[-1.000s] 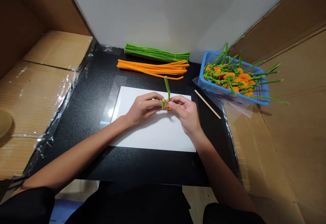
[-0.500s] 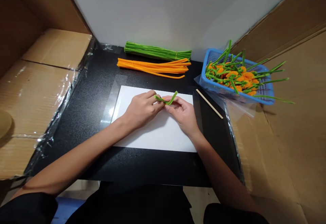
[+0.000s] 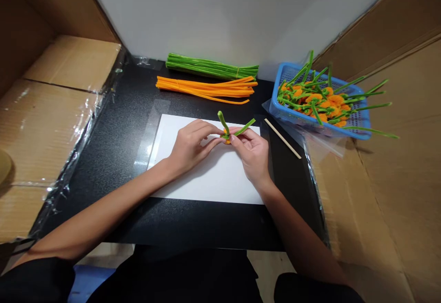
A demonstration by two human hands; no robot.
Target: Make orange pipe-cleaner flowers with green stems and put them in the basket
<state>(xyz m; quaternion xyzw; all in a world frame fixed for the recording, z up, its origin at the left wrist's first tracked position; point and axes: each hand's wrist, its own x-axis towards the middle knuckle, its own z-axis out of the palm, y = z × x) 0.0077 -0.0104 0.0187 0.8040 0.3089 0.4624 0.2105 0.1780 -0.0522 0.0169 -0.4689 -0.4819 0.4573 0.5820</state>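
White panel [image 3: 234, 14] behind, flattened cardboard sheets [image 3: 58, 124] lining both sides, black tabletop [image 3: 206, 222] edged with clear plastic [image 3: 82, 156], pale floor [image 3: 272, 266] below, even indoor light.

Pipe-cleaner flower [image 3: 227, 131], as I view it remotely from above: a small orange chenille bloom [image 3: 226, 134], largely hidden, with a green chenille stem [image 3: 223, 121] rising almost upright and a second green end [image 3: 245, 127] slanting low toward the right. The left hand [image 3: 191, 144] and right hand [image 3: 250, 151] hold it between their fingertips, over the far edge of a white paper sheet [image 3: 206, 188].
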